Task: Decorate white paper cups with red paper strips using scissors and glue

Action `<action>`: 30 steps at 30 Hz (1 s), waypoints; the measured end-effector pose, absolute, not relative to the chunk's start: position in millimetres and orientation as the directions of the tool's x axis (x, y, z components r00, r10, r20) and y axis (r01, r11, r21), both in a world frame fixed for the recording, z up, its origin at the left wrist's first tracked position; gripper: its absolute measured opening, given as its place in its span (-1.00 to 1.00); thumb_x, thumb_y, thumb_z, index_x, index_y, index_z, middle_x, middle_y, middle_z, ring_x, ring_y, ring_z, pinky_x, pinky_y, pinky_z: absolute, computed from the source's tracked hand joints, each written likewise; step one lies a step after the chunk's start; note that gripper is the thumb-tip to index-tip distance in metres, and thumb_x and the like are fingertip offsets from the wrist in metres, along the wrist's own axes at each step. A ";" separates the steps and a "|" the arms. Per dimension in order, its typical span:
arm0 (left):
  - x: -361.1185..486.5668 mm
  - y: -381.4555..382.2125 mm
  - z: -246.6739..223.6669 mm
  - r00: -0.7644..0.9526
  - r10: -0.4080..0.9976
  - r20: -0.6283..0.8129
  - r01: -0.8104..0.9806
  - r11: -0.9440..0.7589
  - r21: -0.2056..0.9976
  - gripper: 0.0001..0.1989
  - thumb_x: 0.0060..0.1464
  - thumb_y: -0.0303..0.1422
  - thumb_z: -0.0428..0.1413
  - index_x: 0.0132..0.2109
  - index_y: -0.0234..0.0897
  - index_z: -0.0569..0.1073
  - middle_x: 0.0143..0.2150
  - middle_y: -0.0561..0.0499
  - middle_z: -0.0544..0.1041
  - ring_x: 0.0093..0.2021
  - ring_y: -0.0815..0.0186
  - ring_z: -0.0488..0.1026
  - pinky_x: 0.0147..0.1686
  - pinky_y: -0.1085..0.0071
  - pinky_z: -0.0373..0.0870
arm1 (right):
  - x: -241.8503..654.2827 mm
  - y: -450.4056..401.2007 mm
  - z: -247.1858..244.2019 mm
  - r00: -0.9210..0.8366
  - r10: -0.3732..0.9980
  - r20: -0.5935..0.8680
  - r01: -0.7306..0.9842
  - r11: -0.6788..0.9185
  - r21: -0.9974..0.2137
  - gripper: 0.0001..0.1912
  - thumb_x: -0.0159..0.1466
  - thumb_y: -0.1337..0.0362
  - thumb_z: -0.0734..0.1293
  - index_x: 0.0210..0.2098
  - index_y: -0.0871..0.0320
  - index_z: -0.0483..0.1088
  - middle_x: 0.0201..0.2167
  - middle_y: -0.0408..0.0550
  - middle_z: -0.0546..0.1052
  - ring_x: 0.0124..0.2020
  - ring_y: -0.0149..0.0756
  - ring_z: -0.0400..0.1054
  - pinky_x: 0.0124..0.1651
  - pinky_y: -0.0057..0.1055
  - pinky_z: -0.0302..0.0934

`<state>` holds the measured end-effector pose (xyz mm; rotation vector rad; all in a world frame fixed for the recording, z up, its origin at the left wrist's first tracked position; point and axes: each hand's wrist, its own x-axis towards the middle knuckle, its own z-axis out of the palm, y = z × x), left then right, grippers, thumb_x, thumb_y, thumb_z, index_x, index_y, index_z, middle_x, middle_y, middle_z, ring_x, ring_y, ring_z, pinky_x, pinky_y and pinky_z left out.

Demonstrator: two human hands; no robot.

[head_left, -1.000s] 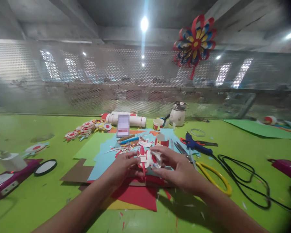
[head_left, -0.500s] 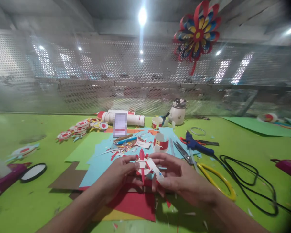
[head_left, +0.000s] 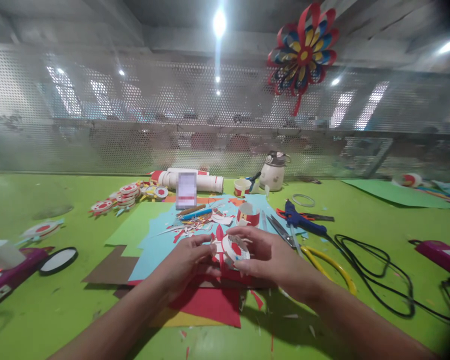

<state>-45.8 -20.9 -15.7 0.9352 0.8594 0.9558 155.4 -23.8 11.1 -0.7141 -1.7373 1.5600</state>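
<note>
Between thumb and fingers, my left hand (head_left: 187, 257) grips a small red-and-white paper craft (head_left: 219, 244) with pointed red tips. My right hand (head_left: 268, 257) pinches a round white cut-off cup piece (head_left: 235, 248) by its edge, tilted and close against the right side of the craft. Whether the two pieces touch is hard to make out. Just beyond my fingers stands a cut paper cup (head_left: 249, 215) with a red band. Red paper (head_left: 210, 305) and blue paper (head_left: 153, 255) lie under and beyond my hands.
Scissors with yellow handles (head_left: 332, 265) and a blue glue gun (head_left: 305, 220) with a black cord lie at right. Paper scraps and a blue pen (head_left: 197, 214) lie ahead. Finished paper crafts (head_left: 129, 192) are stacked back left, near a phone (head_left: 186, 190). A jug (head_left: 273, 171) stands behind.
My right hand has turned the white piece, so its round face now shows where a curved strip showed before, and brought it over the craft. My left hand keeps its grip.
</note>
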 end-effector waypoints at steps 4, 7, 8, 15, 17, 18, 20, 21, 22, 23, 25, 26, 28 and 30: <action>-44.9 -22.1 -14.3 0.346 0.923 -0.167 -0.276 0.270 0.923 -0.81 0.05 -0.43 0.15 -0.16 -0.40 0.44 -0.35 -0.11 0.54 -0.46 0.38 0.46 -0.44 0.45 0.47 | 145.7 -20.3 29.6 -0.539 0.810 0.232 0.304 0.444 -0.843 -0.36 0.09 0.38 0.41 0.15 0.10 0.22 0.08 0.10 0.41 -0.04 -0.14 0.40 0.03 -0.10 0.28; -45.4 -21.8 -14.0 0.334 0.928 -0.164 -0.295 0.268 0.917 -0.84 0.06 -0.43 0.14 -0.19 -0.38 0.41 -0.40 -0.07 0.53 -0.49 0.38 0.45 -0.44 0.42 0.49 | 140.8 -16.5 37.8 -0.527 0.768 0.364 0.441 0.613 -0.655 -0.45 0.07 0.42 0.40 0.06 0.15 0.30 0.04 0.10 0.44 0.03 -0.11 0.35 0.10 -0.09 0.23; -45.8 -21.5 -13.9 0.333 0.930 -0.154 -0.303 0.260 0.917 -0.86 0.06 -0.43 0.14 -0.20 -0.38 0.41 -0.42 -0.07 0.52 -0.49 0.37 0.46 -0.43 0.41 0.49 | 140.5 -15.1 38.0 -0.535 0.743 0.402 0.445 0.652 -0.613 -0.47 0.07 0.42 0.40 0.04 0.15 0.31 0.03 0.09 0.45 0.06 -0.11 0.33 0.12 -0.10 0.21; -47.0 -19.9 -16.1 0.344 0.928 -0.146 -0.337 0.267 0.903 -0.90 0.03 -0.44 0.17 -0.27 -0.35 0.40 -0.39 -0.07 0.53 -0.50 0.37 0.48 -0.44 0.41 0.50 | 149.1 -11.2 21.6 -0.476 0.784 0.398 0.456 0.607 -0.651 -0.45 0.13 0.34 0.40 0.11 0.11 0.29 0.02 0.04 0.46 -0.04 -0.17 0.38 -0.05 -0.23 0.34; -47.0 -19.6 -17.3 0.336 0.931 -0.142 -0.342 0.262 0.902 -0.88 0.03 -0.44 0.17 -0.25 -0.35 0.41 -0.38 -0.08 0.53 -0.48 0.36 0.48 -0.43 0.40 0.50 | 150.8 -12.8 19.8 -0.469 0.799 0.377 0.438 0.581 -0.686 -0.45 0.14 0.33 0.39 0.13 0.09 0.28 0.01 0.02 0.47 -0.08 -0.18 0.41 -0.13 -0.27 0.37; -47.0 -19.5 -17.7 0.332 0.932 -0.145 -0.338 0.261 0.904 -0.87 0.03 -0.44 0.17 -0.24 -0.35 0.41 -0.37 -0.08 0.53 -0.48 0.36 0.48 -0.43 0.40 0.50 | 151.2 -14.1 20.0 -0.469 0.795 0.384 0.427 0.585 -0.689 -0.45 0.15 0.33 0.39 0.13 0.07 0.28 0.00 0.01 0.47 -0.08 -0.18 0.40 -0.12 -0.26 0.37; -47.0 -19.5 -17.6 0.333 0.931 -0.148 -0.326 0.261 0.909 -0.86 0.04 -0.44 0.16 -0.21 -0.37 0.43 -0.37 -0.09 0.53 -0.48 0.36 0.47 -0.44 0.42 0.50 | 151.3 -17.2 21.9 -0.473 0.778 0.414 0.405 0.609 -0.682 -0.44 0.14 0.35 0.39 0.13 0.04 0.28 0.01 -0.02 0.46 -0.04 -0.19 0.38 -0.02 -0.23 0.32; -47.0 -19.5 -17.3 0.337 0.930 -0.147 -0.321 0.260 0.911 -0.85 0.04 -0.44 0.16 -0.20 -0.39 0.44 -0.36 -0.10 0.53 -0.48 0.37 0.47 -0.44 0.42 0.49 | 151.1 -18.8 23.2 -0.475 0.771 0.423 0.390 0.616 -0.684 -0.44 0.14 0.35 0.40 0.13 0.03 0.28 0.01 -0.03 0.45 -0.02 -0.19 0.37 0.03 -0.22 0.29; -47.1 -19.6 -17.0 0.341 0.929 -0.145 -0.317 0.259 0.912 -0.84 0.04 -0.44 0.16 -0.19 -0.40 0.45 -0.35 -0.11 0.53 -0.47 0.37 0.47 -0.45 0.43 0.49 | 150.8 -20.4 24.5 -0.477 0.771 0.421 0.370 0.611 -0.699 -0.45 0.14 0.35 0.40 0.12 0.02 0.28 0.01 -0.04 0.44 0.00 -0.20 0.35 0.06 -0.21 0.28; -47.2 -19.6 -16.7 0.342 0.929 -0.142 -0.317 0.257 0.913 -0.82 0.04 -0.44 0.16 -0.17 -0.41 0.45 -0.34 -0.12 0.53 -0.47 0.37 0.47 -0.45 0.44 0.49 | 150.6 -21.7 25.6 -0.478 0.778 0.407 0.344 0.592 -0.728 -0.45 0.14 0.34 0.40 0.11 0.01 0.29 0.01 -0.04 0.44 0.01 -0.20 0.35 0.06 -0.21 0.28; -47.6 -19.5 -16.5 0.340 0.930 -0.139 -0.317 0.252 0.914 -0.79 0.04 -0.44 0.16 -0.14 -0.43 0.46 -0.33 -0.14 0.54 -0.45 0.36 0.47 -0.46 0.44 0.48 | 150.5 -22.8 26.4 -0.485 0.803 0.346 0.267 0.513 -0.816 -0.46 0.14 0.34 0.40 0.10 0.00 0.29 0.01 -0.05 0.44 0.01 -0.21 0.36 0.06 -0.22 0.28; -47.8 -19.4 -16.6 0.344 0.930 -0.133 -0.318 0.248 0.915 -0.78 0.05 -0.43 0.15 -0.13 -0.43 0.46 -0.32 -0.15 0.54 -0.44 0.36 0.47 -0.46 0.44 0.48 | 150.6 -22.5 26.1 -0.494 0.812 0.312 0.213 0.460 -0.862 -0.46 0.14 0.35 0.41 0.10 0.00 0.29 0.02 -0.05 0.44 0.01 -0.21 0.36 0.07 -0.22 0.28; -48.1 -19.2 -16.9 0.362 0.925 -0.117 -0.323 0.242 0.915 -0.76 0.07 -0.42 0.14 -0.10 -0.43 0.47 -0.31 -0.16 0.55 -0.43 0.36 0.47 -0.45 0.44 0.47 | 151.2 -20.4 24.0 -0.529 0.811 0.251 0.085 0.345 -0.935 -0.46 0.14 0.36 0.41 0.09 -0.01 0.28 0.03 -0.05 0.44 0.00 -0.23 0.38 0.08 -0.22 0.28; -48.4 -19.2 -17.2 0.379 0.919 -0.107 -0.324 0.240 0.915 -0.75 0.08 -0.42 0.13 -0.08 -0.43 0.47 -0.31 -0.17 0.55 -0.43 0.36 0.47 -0.44 0.43 0.46 | 152.2 -17.7 21.2 -0.572 0.794 0.208 -0.030 0.233 -0.972 -0.45 0.12 0.36 0.44 0.08 0.00 0.28 0.00 -0.05 0.46 -0.02 -0.23 0.40 0.07 -0.22 0.28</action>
